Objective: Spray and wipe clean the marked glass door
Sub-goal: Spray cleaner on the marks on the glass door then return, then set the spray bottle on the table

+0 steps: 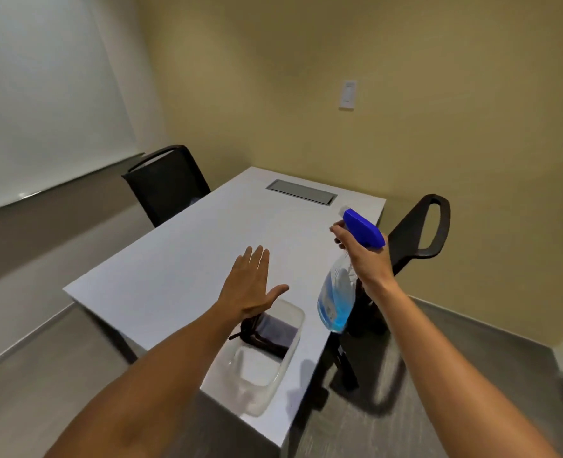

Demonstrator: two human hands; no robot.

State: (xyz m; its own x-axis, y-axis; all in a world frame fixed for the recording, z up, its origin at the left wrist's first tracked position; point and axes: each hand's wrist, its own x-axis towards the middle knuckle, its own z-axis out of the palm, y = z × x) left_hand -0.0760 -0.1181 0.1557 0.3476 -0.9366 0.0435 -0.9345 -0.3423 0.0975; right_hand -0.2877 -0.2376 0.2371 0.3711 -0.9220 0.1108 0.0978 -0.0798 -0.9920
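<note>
My right hand (367, 259) grips the neck of a clear spray bottle (336, 292) with a blue trigger head and blue liquid, held in the air over the table's right edge. A finger rests by the trigger. My left hand (252, 284) hovers flat and open, fingers spread, above a clear plastic bin (263, 375) on the white table (191, 259). A dark folded cloth (270, 335) lies inside the bin, partly hidden under my left hand. No glass door shows in this view.
Black chairs stand at the table's far left (166, 185) and right (418, 233). A grey cable hatch (301, 191) sits in the tabletop's far end. A whiteboard (42, 94) covers the left wall, a light switch (348, 94) is on the yellow wall.
</note>
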